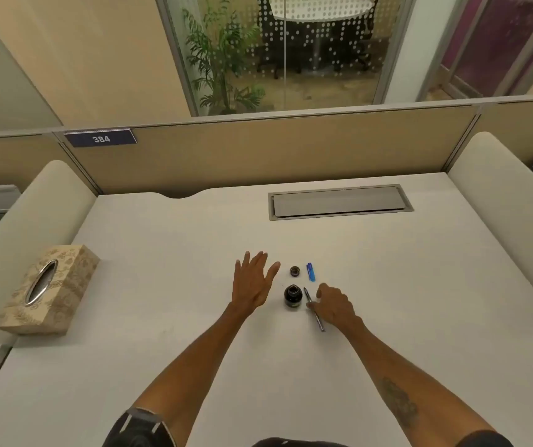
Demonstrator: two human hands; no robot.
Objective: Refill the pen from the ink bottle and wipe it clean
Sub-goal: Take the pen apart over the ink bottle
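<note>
A dark ink bottle stands uncapped on the white desk. Its round cap lies just behind it. A blue pen cap lies to the right of the bottle cap. The dark pen sits right of the bottle, nib pointing away from me. My right hand curls over the pen with thumb and fingers pinching its barrel. My left hand hovers flat with fingers spread, just left of the bottle and not touching it.
A patterned tissue box sits at the desk's left edge. A grey cable hatch is set into the far side of the desk. A beige partition closes off the back.
</note>
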